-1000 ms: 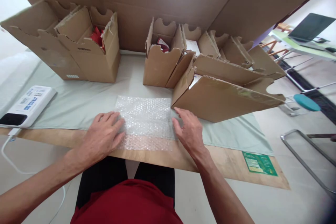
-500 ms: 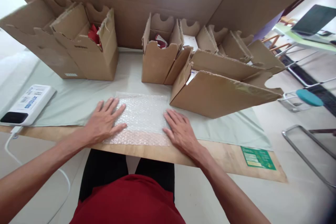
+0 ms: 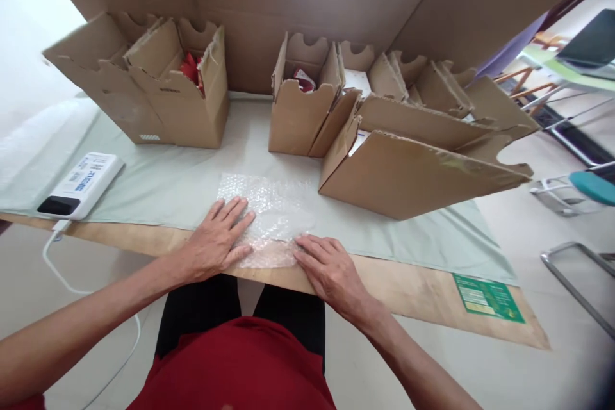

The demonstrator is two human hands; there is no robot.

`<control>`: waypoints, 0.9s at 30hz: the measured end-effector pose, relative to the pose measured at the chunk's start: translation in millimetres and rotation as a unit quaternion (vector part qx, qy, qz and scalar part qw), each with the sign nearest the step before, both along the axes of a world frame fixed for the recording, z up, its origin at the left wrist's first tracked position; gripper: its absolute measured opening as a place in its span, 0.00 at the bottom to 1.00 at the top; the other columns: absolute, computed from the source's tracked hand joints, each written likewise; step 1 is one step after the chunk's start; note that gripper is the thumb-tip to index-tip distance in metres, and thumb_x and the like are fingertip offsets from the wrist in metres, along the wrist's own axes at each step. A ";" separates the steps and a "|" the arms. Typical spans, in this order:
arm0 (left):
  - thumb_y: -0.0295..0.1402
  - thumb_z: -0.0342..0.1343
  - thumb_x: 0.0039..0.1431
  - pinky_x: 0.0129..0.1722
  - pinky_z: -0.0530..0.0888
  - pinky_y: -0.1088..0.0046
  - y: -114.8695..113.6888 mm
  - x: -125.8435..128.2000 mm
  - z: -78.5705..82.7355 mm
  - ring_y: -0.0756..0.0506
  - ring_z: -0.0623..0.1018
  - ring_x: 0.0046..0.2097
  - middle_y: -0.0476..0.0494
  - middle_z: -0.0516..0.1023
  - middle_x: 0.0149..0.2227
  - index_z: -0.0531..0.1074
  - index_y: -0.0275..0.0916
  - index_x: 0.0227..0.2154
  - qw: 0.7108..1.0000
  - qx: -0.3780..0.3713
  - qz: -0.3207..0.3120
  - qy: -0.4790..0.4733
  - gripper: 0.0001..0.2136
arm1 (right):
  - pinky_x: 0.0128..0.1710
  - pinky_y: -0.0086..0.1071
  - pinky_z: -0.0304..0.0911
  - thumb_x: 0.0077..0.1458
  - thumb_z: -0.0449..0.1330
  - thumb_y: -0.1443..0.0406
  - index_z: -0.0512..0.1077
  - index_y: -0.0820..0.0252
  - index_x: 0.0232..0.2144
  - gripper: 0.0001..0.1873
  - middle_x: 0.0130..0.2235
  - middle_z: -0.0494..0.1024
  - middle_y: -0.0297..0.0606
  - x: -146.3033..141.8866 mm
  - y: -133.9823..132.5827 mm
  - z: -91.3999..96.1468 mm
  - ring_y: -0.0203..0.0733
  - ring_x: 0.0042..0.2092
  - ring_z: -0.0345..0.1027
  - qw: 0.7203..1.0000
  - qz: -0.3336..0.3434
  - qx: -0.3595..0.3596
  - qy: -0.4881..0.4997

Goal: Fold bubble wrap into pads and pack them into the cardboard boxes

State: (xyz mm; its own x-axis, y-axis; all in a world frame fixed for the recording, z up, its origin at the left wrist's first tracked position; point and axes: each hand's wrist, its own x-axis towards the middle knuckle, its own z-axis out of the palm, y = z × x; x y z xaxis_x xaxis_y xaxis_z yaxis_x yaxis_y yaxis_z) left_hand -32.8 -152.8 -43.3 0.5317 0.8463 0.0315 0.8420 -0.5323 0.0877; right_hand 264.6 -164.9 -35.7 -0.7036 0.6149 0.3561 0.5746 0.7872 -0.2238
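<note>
A sheet of clear bubble wrap (image 3: 269,208) lies flat on the pale green cloth (image 3: 182,186) at the table's near edge. My left hand (image 3: 218,240) rests flat on its left part, fingers stretched out and slightly apart. My right hand (image 3: 331,269) lies flat at the sheet's near right corner, fingers extended toward the left along the wooden table edge (image 3: 413,298). Neither hand holds anything.
Open cardboard boxes stand behind the sheet: one at the left (image 3: 192,109) with red items inside, one in the middle (image 3: 300,112), and a wide one at the right (image 3: 413,170). A white power bank (image 3: 81,184) with a cable lies at the far left. A green sticker (image 3: 487,298) marks the table's right.
Both hands have slid back along the bubble wrap toward the near table edge and closer together. The view has shifted a little to the left.
</note>
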 end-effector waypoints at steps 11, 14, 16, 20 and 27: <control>0.50 0.60 0.57 0.60 0.74 0.55 -36.0 -22.7 46.0 0.34 0.74 0.63 0.41 0.75 0.63 0.66 0.48 0.65 0.946 -0.195 0.059 -0.252 0.33 | 0.37 0.33 0.73 0.67 0.58 0.63 0.77 0.53 0.37 0.09 0.34 0.83 0.34 14.8 3.6 45.3 0.42 0.36 0.78 0.926 -0.120 -0.274 0.229; 0.44 0.53 0.61 0.47 0.79 0.66 -28.3 -13.7 44.7 0.41 0.83 0.46 0.45 0.85 0.45 0.80 0.43 0.44 0.903 -0.191 0.202 -0.326 0.16 | 0.40 0.34 0.73 0.65 0.61 0.60 0.77 0.53 0.42 0.07 0.35 0.82 0.34 8.0 17.9 44.2 0.42 0.37 0.78 0.906 -0.149 -0.289 0.271; 0.44 0.53 0.60 0.40 0.77 0.69 -18.1 -10.2 41.4 0.42 0.82 0.41 0.46 0.85 0.38 0.80 0.42 0.36 0.883 -0.191 0.257 -0.342 0.15 | 0.45 0.37 0.72 0.61 0.64 0.59 0.75 0.54 0.49 0.15 0.36 0.82 0.34 2.7 30.6 37.5 0.43 0.39 0.78 0.899 -0.152 -0.293 0.287; 0.45 0.52 0.58 0.35 0.73 0.70 4.3 -11.3 33.7 0.44 0.79 0.35 0.47 0.82 0.33 0.78 0.41 0.35 0.890 -0.175 0.281 -0.314 0.15 | 0.44 0.39 0.71 0.57 0.62 0.61 0.72 0.57 0.53 0.21 0.34 0.80 0.35 -2.2 52.7 17.3 0.43 0.36 0.76 0.903 -0.187 -0.288 0.256; 0.44 0.50 0.58 0.36 0.71 0.66 19.9 -13.8 28.2 0.43 0.77 0.33 0.44 0.80 0.38 0.76 0.39 0.49 0.943 -0.122 0.264 -0.162 0.22 | 0.51 0.51 0.68 0.56 0.61 0.62 0.70 0.59 0.59 0.28 0.47 0.80 0.47 5.6 62.3 0.1 0.53 0.44 0.74 0.951 -0.243 -0.169 0.086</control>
State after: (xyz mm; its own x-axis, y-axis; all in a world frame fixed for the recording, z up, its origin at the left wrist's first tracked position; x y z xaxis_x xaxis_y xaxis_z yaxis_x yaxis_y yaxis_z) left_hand -46.7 -132.9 -15.1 0.0307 0.9936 -0.1090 0.8919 0.0220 0.4517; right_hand 270.2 -102.6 -35.6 -0.2560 0.9528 0.1633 0.7847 0.3035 -0.5405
